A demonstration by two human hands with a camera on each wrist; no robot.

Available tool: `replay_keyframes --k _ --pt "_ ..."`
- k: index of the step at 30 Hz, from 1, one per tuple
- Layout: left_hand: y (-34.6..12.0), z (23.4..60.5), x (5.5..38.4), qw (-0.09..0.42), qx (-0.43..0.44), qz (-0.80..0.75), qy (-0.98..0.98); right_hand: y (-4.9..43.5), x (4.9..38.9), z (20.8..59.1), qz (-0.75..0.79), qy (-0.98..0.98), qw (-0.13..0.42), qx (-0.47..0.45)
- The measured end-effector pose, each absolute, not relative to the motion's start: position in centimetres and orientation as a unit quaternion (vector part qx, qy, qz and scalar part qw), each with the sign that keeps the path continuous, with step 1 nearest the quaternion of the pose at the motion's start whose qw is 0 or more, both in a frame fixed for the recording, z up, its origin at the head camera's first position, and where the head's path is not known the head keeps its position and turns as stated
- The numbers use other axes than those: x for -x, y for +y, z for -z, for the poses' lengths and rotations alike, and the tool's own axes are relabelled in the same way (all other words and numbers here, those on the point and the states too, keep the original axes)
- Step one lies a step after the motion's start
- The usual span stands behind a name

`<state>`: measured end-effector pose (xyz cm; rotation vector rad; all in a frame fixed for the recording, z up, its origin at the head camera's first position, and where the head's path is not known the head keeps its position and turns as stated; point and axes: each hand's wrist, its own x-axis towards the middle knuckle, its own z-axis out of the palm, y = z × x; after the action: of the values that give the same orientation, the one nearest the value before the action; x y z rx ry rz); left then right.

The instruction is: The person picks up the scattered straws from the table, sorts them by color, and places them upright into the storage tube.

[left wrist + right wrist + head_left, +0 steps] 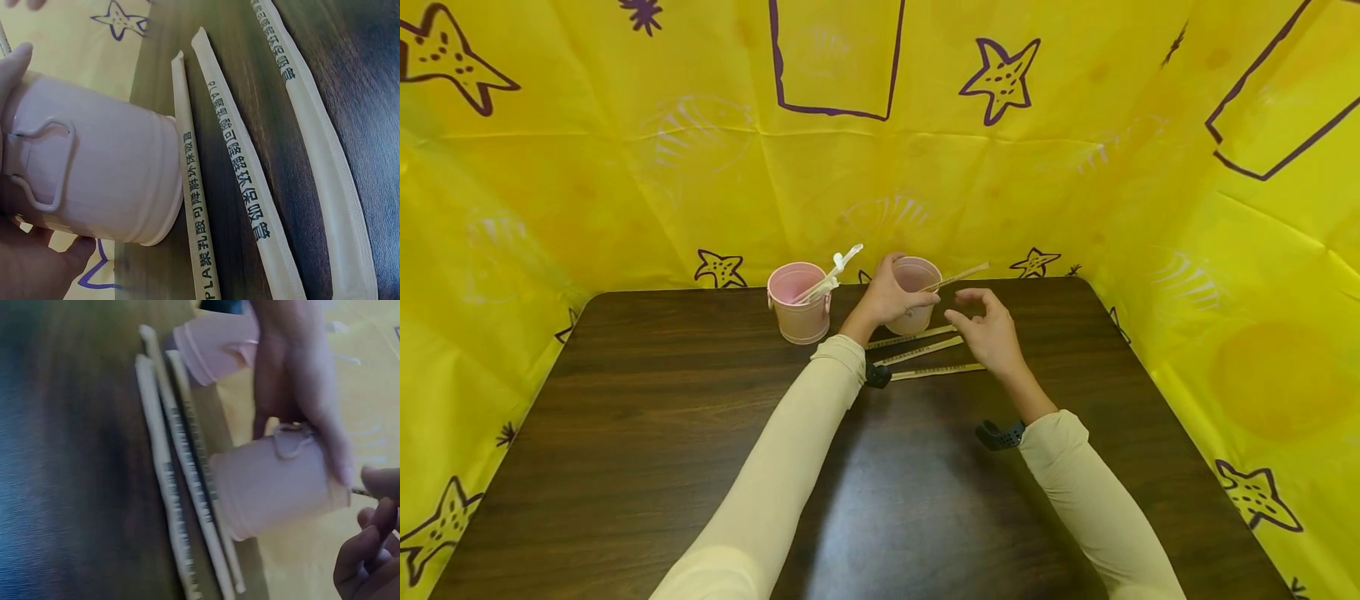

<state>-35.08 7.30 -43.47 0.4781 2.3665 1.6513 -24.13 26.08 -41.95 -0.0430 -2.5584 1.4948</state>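
Note:
My left hand [887, 293] grips a small pink bucket [917, 321] at its rim, fingers on the far side and thumb at the near right. One paper-wrapped straw [966, 273] leans out of this bucket to the right. Just beside the straw's outer end, my right hand [992, 333] is held with thumb and forefinger bent and apart, nothing visible between them. Three more wrapped straws [234, 159] with dark printing lie on the table in front of the bucket. In the left wrist view the bucket's wire handle [62, 162] hangs against its side.
To the left stands a second pink bucket [802, 323] with white, slender items [835, 271] sticking out. The dark wooden table [647, 467] meets a yellow sheet [700, 200] with drawn starfish at its back edge and sides. Dark bands sit on both wrists.

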Motion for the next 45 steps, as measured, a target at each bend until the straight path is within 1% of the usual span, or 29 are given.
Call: replay_keyframes --k 5,11,15,18,25,39,43,45 --pt "7.5 43.4 35.0 0.109 -0.161 -0.563 0.803 25.8 23.1 43.4 -0.458 -0.887 0.055 -0.015" --pt "7.3 43.4 35.0 0.111 -0.161 -0.562 0.803 25.2 22.5 45.2 -0.403 -0.914 -0.008 -0.052" --pt "7.2 43.5 35.1 0.116 -0.159 -0.564 0.802 24.8 22.3 45.8 -0.357 -0.928 -0.05 -0.096" --pt "7.3 43.4 35.1 0.12 -0.158 -0.569 0.798 24.4 22.5 46.3 -0.337 -0.93 -0.065 -0.129" --pt "7.4 43.4 35.1 0.123 -0.156 -0.572 0.796 23.5 22.7 47.0 -0.315 -0.934 -0.062 -0.158" --pt "7.4 43.4 35.1 0.117 -0.164 -0.574 0.794 23.4 22.1 47.4 -0.285 -0.942 -0.046 -0.169" --pt "7.5 43.5 35.2 0.115 -0.161 -0.571 0.796 23.8 21.9 47.0 -0.283 -0.939 -0.055 -0.189" --pt "7.4 43.5 35.2 0.113 -0.161 -0.569 0.798 24.2 21.9 46.8 -0.29 -0.933 -0.07 -0.2"
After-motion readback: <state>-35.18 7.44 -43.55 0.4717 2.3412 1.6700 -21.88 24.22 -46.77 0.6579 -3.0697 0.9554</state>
